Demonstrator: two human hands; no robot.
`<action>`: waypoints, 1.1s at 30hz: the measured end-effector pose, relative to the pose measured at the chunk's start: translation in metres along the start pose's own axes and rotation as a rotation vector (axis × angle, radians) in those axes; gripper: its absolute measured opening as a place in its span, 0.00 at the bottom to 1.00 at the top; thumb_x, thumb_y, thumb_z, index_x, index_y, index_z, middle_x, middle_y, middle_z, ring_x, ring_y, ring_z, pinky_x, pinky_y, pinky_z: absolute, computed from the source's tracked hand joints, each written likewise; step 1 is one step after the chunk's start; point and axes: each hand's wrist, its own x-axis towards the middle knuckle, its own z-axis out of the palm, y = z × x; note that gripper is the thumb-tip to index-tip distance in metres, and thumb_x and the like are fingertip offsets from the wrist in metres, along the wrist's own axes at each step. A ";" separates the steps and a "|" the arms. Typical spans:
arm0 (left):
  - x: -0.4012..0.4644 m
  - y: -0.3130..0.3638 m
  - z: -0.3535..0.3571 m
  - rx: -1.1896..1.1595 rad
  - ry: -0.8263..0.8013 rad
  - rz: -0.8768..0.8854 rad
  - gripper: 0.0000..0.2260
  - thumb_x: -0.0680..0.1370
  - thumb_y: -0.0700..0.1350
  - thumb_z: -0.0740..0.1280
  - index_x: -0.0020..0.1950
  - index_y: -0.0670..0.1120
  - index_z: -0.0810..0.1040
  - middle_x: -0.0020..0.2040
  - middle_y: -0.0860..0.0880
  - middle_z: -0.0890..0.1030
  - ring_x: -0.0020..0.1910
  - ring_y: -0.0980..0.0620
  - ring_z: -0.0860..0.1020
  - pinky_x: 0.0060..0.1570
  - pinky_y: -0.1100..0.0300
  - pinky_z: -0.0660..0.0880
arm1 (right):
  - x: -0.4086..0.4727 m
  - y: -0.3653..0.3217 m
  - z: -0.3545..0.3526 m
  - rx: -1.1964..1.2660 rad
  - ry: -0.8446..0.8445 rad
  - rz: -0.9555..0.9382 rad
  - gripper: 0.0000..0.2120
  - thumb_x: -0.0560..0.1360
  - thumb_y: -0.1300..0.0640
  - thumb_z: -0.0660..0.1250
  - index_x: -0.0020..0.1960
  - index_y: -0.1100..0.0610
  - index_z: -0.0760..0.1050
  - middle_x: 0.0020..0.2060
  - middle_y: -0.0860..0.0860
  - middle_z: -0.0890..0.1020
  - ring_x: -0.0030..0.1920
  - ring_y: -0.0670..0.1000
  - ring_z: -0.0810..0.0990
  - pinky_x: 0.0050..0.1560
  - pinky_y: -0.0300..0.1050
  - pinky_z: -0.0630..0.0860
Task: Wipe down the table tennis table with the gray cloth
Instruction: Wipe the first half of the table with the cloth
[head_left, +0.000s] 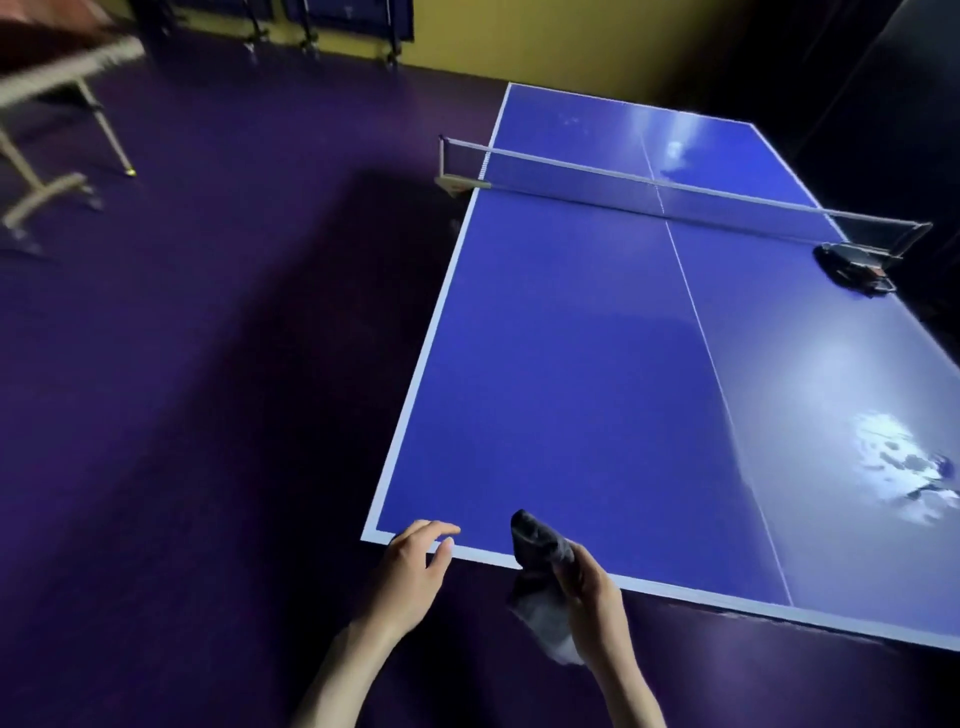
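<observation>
A crumpled dark gray cloth (540, 571) hangs bunched in the right hand (589, 584), whose grip curls round its middle; one end rises over the white near edge line of the blue table tennis table (571, 364), the other droops below the edge. The left hand (413, 564) hovers just beside it at the table's near left corner, fingers relaxed and spread, holding nothing. The left half of the table looks plain blue, with dark purple floor (182, 389) wide alongside. Bright glare marks the right half. Farther off, a white-topped net (675, 195) spans the table, with a dark object (852, 265) by its right post.
</observation>
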 end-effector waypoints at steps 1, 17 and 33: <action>0.005 -0.015 -0.021 -0.001 0.000 -0.002 0.10 0.84 0.46 0.63 0.62 0.52 0.82 0.58 0.61 0.79 0.59 0.62 0.77 0.54 0.79 0.68 | 0.010 -0.010 0.023 0.014 0.012 0.030 0.25 0.68 0.28 0.72 0.55 0.45 0.83 0.45 0.41 0.87 0.48 0.45 0.86 0.56 0.49 0.82; 0.171 -0.152 -0.233 -0.015 0.047 -0.081 0.11 0.82 0.42 0.66 0.60 0.54 0.82 0.54 0.63 0.80 0.54 0.62 0.80 0.49 0.74 0.72 | 0.196 -0.126 0.220 0.030 0.081 0.100 0.07 0.85 0.52 0.64 0.54 0.44 0.81 0.43 0.36 0.87 0.45 0.35 0.84 0.47 0.34 0.75; 0.467 -0.132 -0.325 0.239 -0.234 0.077 0.12 0.83 0.45 0.64 0.63 0.57 0.80 0.57 0.61 0.79 0.54 0.61 0.78 0.53 0.61 0.78 | 0.454 -0.175 0.297 0.078 0.343 0.103 0.06 0.84 0.48 0.65 0.55 0.46 0.81 0.46 0.37 0.85 0.49 0.39 0.83 0.46 0.37 0.77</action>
